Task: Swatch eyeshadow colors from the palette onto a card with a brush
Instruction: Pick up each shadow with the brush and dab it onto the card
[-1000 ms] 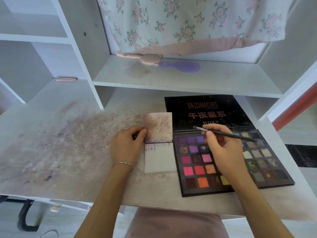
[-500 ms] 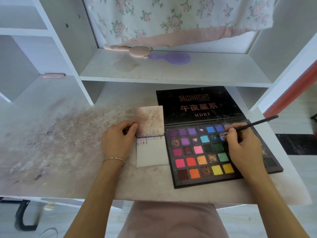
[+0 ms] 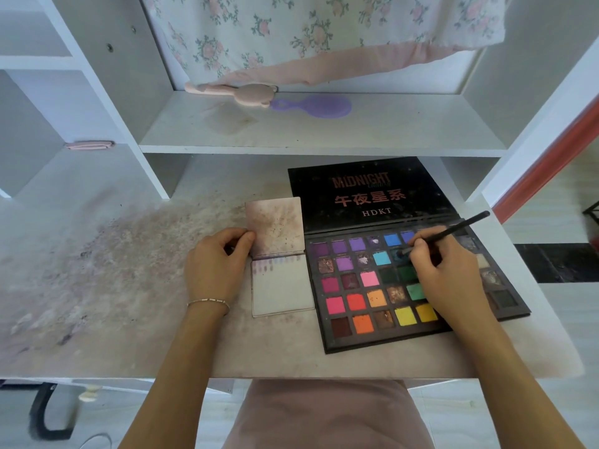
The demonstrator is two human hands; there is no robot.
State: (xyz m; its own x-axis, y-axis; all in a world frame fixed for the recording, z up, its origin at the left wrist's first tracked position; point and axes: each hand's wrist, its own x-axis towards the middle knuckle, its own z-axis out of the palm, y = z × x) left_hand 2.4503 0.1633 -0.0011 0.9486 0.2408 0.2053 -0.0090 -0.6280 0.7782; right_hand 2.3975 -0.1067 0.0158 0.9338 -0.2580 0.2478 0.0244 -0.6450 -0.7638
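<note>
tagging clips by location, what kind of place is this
Probably a bedroom or home vanity corner: a white desk with built-in shelves, a purple hand mirror lying on the shelf, floral fabric hanging above, and an open eyeshadow palette on the powder-stained desktop.

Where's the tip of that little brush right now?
In the head view, the brush is held in the right hand, its tip down on a dark pan of the palette, beside the light blue pan.
</note>
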